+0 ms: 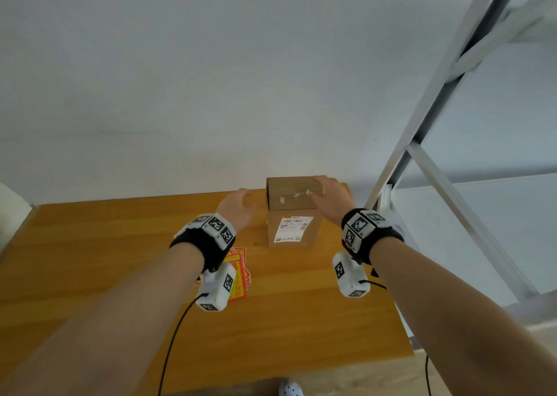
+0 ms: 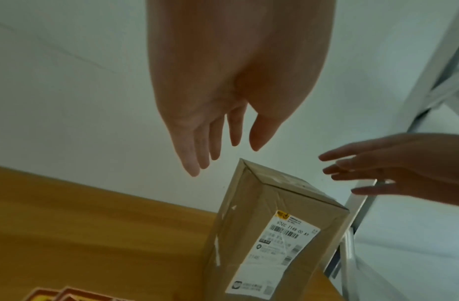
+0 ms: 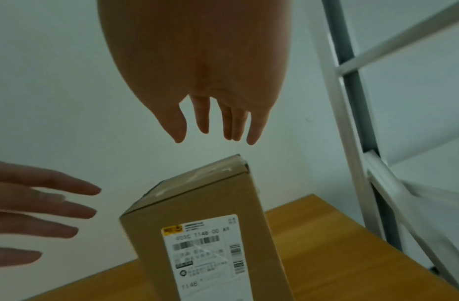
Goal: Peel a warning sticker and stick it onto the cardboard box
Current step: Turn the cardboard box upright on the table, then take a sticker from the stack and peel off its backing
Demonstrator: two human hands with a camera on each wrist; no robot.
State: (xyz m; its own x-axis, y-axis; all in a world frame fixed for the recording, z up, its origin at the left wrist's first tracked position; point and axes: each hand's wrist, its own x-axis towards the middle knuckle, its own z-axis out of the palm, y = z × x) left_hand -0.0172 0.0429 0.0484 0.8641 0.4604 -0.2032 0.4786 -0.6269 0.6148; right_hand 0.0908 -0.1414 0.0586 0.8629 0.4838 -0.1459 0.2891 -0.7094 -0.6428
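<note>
Head view: your left hand (image 1: 238, 207) sits just left of centre, fingers loosely spread and holding nothing, close beside the left face of the cardboard box (image 1: 294, 211). Your right hand (image 1: 330, 196) is over the box's upper right corner, fingers extended — whether the palm rests on the top or hovers above it you cannot tell from here. The box stands upright at the far edge of the wooden table (image 1: 120, 260), its white shipping label (image 1: 294, 229) facing you. The warning stickers (image 1: 239, 267) lie in a red-and-yellow stack lower left of the box, partly hidden under your left wrist.

Left wrist view: the left hand (image 2: 223, 106) fills the upper centre, fingers straight and apart, clear of the box (image 2: 261, 234) below it. The right hand (image 2: 393, 171) comes in from the right edge, also spread and holding nothing. Sticker corners (image 2: 68, 294) show at the bottom left.

Right wrist view: the right hand (image 3: 205, 97) hangs above the box (image 3: 197, 224) with a visible gap beneath the fingertips; the left hand (image 3: 37, 213) enters from the left edge, fingers flat.

Step in hand: likely framing the box to grasp or square it up — no sticker is picked up yet.

Next move: close both hands on the box sides to set it, then go down-left to the stack and lift one sticker's edge off its backing.
</note>
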